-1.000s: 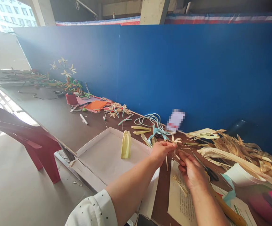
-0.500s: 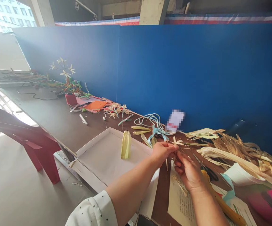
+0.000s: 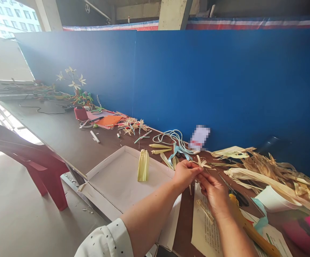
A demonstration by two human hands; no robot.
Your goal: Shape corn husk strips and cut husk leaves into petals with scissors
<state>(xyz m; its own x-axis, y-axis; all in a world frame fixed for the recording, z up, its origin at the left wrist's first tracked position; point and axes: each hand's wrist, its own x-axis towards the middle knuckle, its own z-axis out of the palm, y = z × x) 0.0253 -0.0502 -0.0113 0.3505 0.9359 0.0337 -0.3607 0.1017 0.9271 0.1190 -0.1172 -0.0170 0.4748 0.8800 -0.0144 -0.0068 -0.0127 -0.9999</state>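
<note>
My left hand point(image 3: 185, 175) pinches a small pale flower of corn husk strips point(image 3: 202, 162) just below its spread petals. Close against it, my right hand point(image 3: 214, 194) has its fingertips together under the flower, where its thin stem is mostly hidden by the fingers. Both hands are above the brown table, past the right corner of a shallow white cardboard box point(image 3: 112, 189). A flat yellow-green husk piece point(image 3: 143, 166) lies in that box. Below my right hand are a printed sheet point(image 3: 201, 228) and a few dry strips point(image 3: 205, 210).
To the right are a yellow-handled tool point(image 3: 259, 237), dark-handled scissors point(image 3: 243, 200), a white cup point(image 3: 274, 200) and a heap of dry husks point(image 3: 275, 167). Pale blue cord point(image 3: 174, 136) lies by the blue partition point(image 3: 211, 78). A red chair point(image 3: 42, 167) stands at left.
My right hand has risen slightly, bringing its fingertips up against my left fingers. The flower's petals now show more fully above the left hand.
</note>
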